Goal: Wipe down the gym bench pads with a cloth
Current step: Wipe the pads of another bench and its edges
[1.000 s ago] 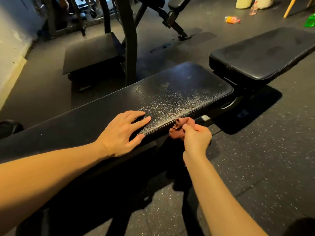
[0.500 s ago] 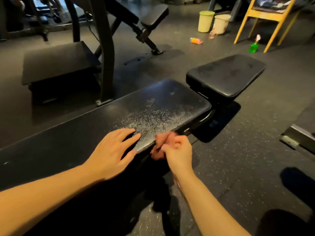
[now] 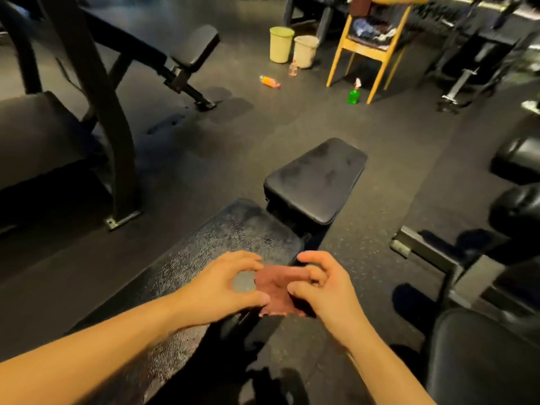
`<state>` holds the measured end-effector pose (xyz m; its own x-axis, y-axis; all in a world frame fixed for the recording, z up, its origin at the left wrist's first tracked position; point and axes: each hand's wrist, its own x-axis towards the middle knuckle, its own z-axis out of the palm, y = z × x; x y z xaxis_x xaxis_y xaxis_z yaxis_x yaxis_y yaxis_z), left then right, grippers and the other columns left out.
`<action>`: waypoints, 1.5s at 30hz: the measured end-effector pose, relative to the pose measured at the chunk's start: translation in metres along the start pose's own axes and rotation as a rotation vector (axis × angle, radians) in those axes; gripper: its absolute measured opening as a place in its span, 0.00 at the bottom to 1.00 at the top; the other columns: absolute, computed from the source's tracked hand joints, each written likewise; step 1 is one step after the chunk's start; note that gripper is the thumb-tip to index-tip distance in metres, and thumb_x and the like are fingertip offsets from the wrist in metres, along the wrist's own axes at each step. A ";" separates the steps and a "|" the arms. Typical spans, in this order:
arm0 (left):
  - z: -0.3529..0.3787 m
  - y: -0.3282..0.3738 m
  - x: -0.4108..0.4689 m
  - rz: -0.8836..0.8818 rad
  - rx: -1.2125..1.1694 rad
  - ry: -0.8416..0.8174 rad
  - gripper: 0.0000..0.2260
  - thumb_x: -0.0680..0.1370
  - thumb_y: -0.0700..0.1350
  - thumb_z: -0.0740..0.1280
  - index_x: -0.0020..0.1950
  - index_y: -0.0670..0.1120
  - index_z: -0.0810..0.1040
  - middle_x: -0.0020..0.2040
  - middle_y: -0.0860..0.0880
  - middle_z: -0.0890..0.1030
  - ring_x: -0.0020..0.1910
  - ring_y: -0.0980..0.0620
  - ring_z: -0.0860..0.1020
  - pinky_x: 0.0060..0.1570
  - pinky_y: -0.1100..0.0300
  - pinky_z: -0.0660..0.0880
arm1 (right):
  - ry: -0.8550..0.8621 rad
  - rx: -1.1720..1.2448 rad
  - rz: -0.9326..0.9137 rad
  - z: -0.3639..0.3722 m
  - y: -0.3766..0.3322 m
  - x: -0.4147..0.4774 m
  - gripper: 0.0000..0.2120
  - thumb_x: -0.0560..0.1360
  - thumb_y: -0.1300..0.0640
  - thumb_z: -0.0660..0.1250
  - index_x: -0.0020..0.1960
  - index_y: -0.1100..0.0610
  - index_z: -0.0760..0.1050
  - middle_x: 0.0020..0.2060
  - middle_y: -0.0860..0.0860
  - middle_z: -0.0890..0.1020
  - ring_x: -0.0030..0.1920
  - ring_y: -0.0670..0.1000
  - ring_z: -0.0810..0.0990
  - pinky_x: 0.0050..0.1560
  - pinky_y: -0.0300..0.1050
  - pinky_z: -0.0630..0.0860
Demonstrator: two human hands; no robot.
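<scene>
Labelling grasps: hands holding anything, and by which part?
Reddish cloth: left hand pinches its left edge, right hand grips its right edge.

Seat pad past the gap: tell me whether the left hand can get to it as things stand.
Probably yes. Nothing lies between the left hand and the seat pad, only bare long pad and a gap. It holds the cloth together with the right hand, though. A lean forward may help.

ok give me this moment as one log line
left hand: holds cloth | right hand: holds cloth | cloth: over edge of long pad | short pad: untouched
</scene>
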<state>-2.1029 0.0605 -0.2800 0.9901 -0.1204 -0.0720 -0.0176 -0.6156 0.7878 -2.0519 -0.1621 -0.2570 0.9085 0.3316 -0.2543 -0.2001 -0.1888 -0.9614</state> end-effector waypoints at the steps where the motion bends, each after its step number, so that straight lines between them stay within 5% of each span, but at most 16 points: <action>1: -0.008 0.016 0.012 -0.037 -0.036 -0.034 0.23 0.64 0.71 0.74 0.52 0.61 0.79 0.65 0.68 0.73 0.66 0.73 0.68 0.64 0.78 0.59 | 0.016 0.031 0.013 -0.009 -0.017 0.004 0.21 0.70 0.75 0.71 0.57 0.56 0.75 0.39 0.64 0.81 0.38 0.51 0.79 0.39 0.43 0.77; 3: -0.017 0.042 0.039 -0.076 -0.105 -0.093 0.16 0.68 0.58 0.81 0.48 0.53 0.81 0.59 0.62 0.81 0.61 0.67 0.76 0.59 0.75 0.65 | 0.065 0.108 0.039 -0.029 -0.045 0.014 0.20 0.71 0.74 0.71 0.57 0.55 0.76 0.44 0.63 0.84 0.42 0.52 0.83 0.45 0.47 0.78; 6: -0.018 0.073 0.086 -0.120 -0.246 -0.099 0.07 0.73 0.44 0.80 0.42 0.46 0.83 0.39 0.52 0.83 0.40 0.61 0.79 0.44 0.70 0.70 | 0.181 0.267 0.065 -0.058 -0.064 0.038 0.17 0.69 0.69 0.75 0.55 0.58 0.78 0.44 0.58 0.87 0.45 0.56 0.85 0.50 0.55 0.80; 9: 0.000 0.090 0.137 -0.175 -0.296 -0.024 0.10 0.73 0.41 0.79 0.36 0.45 0.79 0.31 0.52 0.77 0.32 0.58 0.72 0.34 0.70 0.66 | 0.206 0.368 0.095 -0.087 -0.056 0.072 0.16 0.70 0.62 0.76 0.57 0.61 0.81 0.50 0.61 0.86 0.53 0.63 0.85 0.56 0.60 0.80; 13: 0.030 0.077 0.214 -0.235 -0.254 -0.011 0.12 0.74 0.43 0.78 0.37 0.41 0.77 0.28 0.45 0.72 0.30 0.53 0.67 0.33 0.62 0.62 | 0.179 0.317 0.142 -0.128 -0.027 0.144 0.06 0.78 0.66 0.68 0.54 0.63 0.81 0.46 0.60 0.86 0.46 0.58 0.85 0.44 0.47 0.80; 16: 0.046 0.064 0.268 -0.262 -0.097 -0.081 0.10 0.75 0.49 0.77 0.40 0.47 0.79 0.29 0.53 0.76 0.30 0.56 0.70 0.35 0.59 0.66 | 0.169 0.273 0.166 -0.163 -0.007 0.198 0.05 0.79 0.66 0.67 0.53 0.61 0.81 0.46 0.57 0.86 0.46 0.52 0.85 0.46 0.44 0.78; 19: 0.056 0.055 0.305 -0.278 0.147 -0.098 0.08 0.75 0.58 0.73 0.48 0.56 0.81 0.42 0.59 0.81 0.42 0.59 0.78 0.45 0.60 0.74 | 0.162 0.223 0.204 -0.194 0.011 0.246 0.06 0.79 0.68 0.66 0.52 0.61 0.81 0.43 0.53 0.86 0.44 0.48 0.84 0.44 0.38 0.78; 22: 0.074 0.035 0.334 -0.220 0.350 -0.042 0.11 0.78 0.57 0.70 0.57 0.54 0.80 0.52 0.58 0.80 0.53 0.55 0.78 0.51 0.59 0.72 | 0.199 0.162 0.276 -0.216 0.038 0.289 0.07 0.80 0.68 0.65 0.51 0.60 0.81 0.40 0.51 0.86 0.42 0.48 0.83 0.41 0.37 0.77; 27: 0.114 -0.010 0.368 -0.093 0.614 0.005 0.21 0.77 0.64 0.61 0.59 0.51 0.80 0.54 0.53 0.78 0.54 0.48 0.77 0.53 0.53 0.73 | 0.217 0.122 0.324 -0.235 0.094 0.329 0.05 0.79 0.65 0.67 0.52 0.60 0.81 0.43 0.56 0.85 0.43 0.51 0.83 0.43 0.43 0.75; 32: 0.144 -0.040 0.390 -0.013 0.707 0.173 0.23 0.77 0.63 0.63 0.63 0.49 0.80 0.63 0.49 0.79 0.64 0.45 0.76 0.65 0.48 0.71 | 0.158 0.053 0.278 -0.251 0.135 0.358 0.04 0.78 0.65 0.70 0.51 0.59 0.82 0.42 0.53 0.85 0.44 0.50 0.83 0.42 0.41 0.74; 38: 0.167 -0.047 0.400 -0.160 0.703 0.275 0.34 0.79 0.66 0.55 0.78 0.46 0.70 0.75 0.44 0.72 0.76 0.43 0.68 0.75 0.40 0.63 | 0.127 -0.059 0.227 -0.256 0.167 0.356 0.07 0.76 0.65 0.70 0.53 0.57 0.79 0.47 0.52 0.84 0.49 0.51 0.83 0.43 0.41 0.76; 45: 0.188 -0.063 0.409 -0.138 0.750 0.269 0.30 0.83 0.65 0.50 0.80 0.51 0.67 0.80 0.46 0.66 0.80 0.47 0.61 0.80 0.43 0.55 | 0.032 -0.058 0.153 -0.228 0.199 0.346 0.07 0.77 0.64 0.70 0.54 0.57 0.80 0.47 0.50 0.84 0.48 0.47 0.82 0.41 0.33 0.73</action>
<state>-1.7227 -0.0961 -0.4738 0.9881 0.1273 0.0867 0.1128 -0.9814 0.1554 -1.6935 -0.2961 -0.5125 0.8804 0.2656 -0.3930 -0.3166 -0.2879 -0.9038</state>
